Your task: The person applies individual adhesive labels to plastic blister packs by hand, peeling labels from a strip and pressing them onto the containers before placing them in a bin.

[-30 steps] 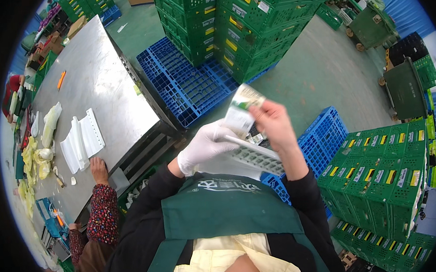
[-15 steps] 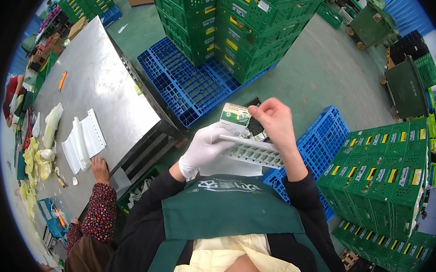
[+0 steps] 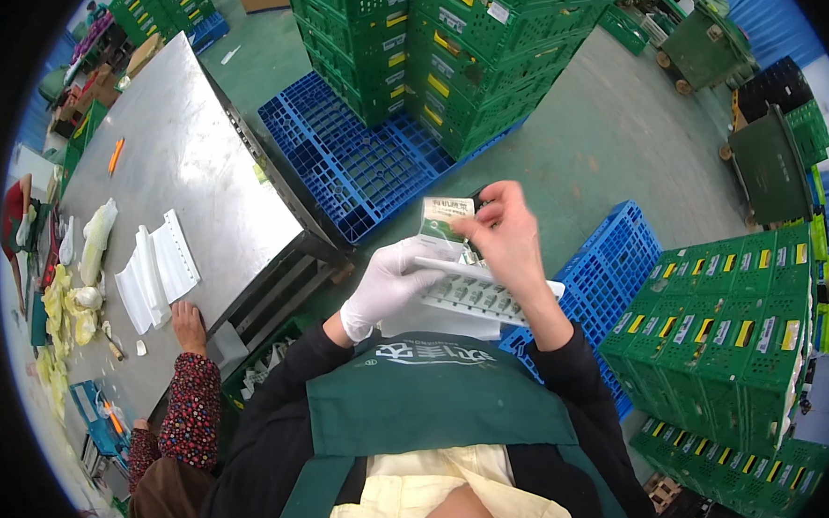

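Note:
In front of my green apron, my left hand [image 3: 395,281], in a white glove, is closed around a long white strip [image 3: 485,295] with a row of small grey-green marks along it. Above that hand stands a green-and-cream printed label [image 3: 446,218], slightly curled. My bare right hand [image 3: 507,240] pinches the label's right side with thumb and finger, its other fingers bent. A small dark thing behind the right fingers is mostly hidden. White paper [image 3: 455,321] hangs below the strip, against the apron.
A metal table [image 3: 182,112] at left bears white sheets with holed edges [image 3: 157,272], an orange pen-like tool [image 3: 117,156] and leafy scraps [image 3: 61,310]. A co-worker's hand [image 3: 188,327] rests there. Green crates [image 3: 709,328] stand right and ahead, by blue pallets [image 3: 611,258].
My right hand has moved slightly left and down over the strip. The label has turned and curled, showing more of its cream part. My left hand keeps its grip.

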{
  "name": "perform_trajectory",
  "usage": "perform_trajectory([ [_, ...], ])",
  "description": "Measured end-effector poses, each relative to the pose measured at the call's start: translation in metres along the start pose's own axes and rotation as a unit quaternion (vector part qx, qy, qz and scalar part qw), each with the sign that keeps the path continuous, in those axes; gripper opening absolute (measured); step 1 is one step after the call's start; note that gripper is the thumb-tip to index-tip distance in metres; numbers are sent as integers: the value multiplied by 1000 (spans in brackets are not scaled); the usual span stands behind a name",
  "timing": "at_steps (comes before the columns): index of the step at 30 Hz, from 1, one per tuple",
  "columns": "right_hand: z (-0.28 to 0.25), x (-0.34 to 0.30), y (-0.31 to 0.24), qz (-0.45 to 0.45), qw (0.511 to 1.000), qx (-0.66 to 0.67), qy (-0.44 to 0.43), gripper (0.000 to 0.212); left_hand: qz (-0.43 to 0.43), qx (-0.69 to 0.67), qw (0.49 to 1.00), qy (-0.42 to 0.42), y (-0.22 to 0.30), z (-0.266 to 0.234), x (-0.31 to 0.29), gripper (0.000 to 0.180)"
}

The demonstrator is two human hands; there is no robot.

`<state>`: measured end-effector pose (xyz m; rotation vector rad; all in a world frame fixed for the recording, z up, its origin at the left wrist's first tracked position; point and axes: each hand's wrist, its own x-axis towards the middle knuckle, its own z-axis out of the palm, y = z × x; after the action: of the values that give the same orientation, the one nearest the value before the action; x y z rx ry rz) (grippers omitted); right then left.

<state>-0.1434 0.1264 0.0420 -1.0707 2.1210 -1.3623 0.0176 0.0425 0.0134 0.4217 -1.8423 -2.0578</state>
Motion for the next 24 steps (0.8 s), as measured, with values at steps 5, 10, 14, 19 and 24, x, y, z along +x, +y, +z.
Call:
perform_trajectory([
  [5,-57,10,17,-7,993,24,119,37,-55,-95,985,135,1,-19,-4,22],
  [10,-64,-13,23,-105,994,-13,-31,52,21,-183,961,205,5,-30,6,28],
  [14,-49,-23,28,-77,985,153,-32,36,37,-179,958,223,-8,-40,9,20],
  [19,-54,-20,34,-32,983,180,-33,26,33,-139,970,198,-4,-40,10,22],
  [24,-54,-17,35,-47,994,95,31,11,13,-92,976,199,3,-32,9,14],
])
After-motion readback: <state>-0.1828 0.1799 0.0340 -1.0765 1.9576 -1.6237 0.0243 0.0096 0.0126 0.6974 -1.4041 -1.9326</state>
